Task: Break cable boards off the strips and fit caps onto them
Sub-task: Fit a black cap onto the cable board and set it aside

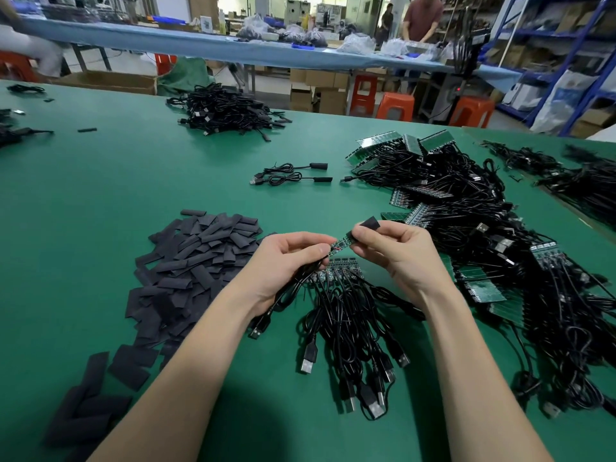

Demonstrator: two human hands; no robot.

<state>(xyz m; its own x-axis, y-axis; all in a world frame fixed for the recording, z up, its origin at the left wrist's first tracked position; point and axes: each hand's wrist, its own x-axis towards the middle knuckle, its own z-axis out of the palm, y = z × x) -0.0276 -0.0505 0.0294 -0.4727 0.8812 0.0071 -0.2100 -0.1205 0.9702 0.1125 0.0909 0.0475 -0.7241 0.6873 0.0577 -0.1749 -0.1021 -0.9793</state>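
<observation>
My left hand [286, 261] pinches the cable end of a small green cable board [341, 244], and its black cable [283, 298] hangs down to a USB plug. My right hand [390, 248] pinches a flat black cap [369, 225] at the board's free tip. Just below my hands a strip of cable boards [336, 270] lies on the green table, its cables and USB plugs fanned toward me. A heap of loose black caps [196, 261] lies to the left.
A big tangle of board strips with cables [466, 208] fills the right of the table [100, 201]. Two capped cables [293, 173] lie in the middle, and a pile of finished cables [226, 110] at the back. Behind stand a blue bench, orange stools and people.
</observation>
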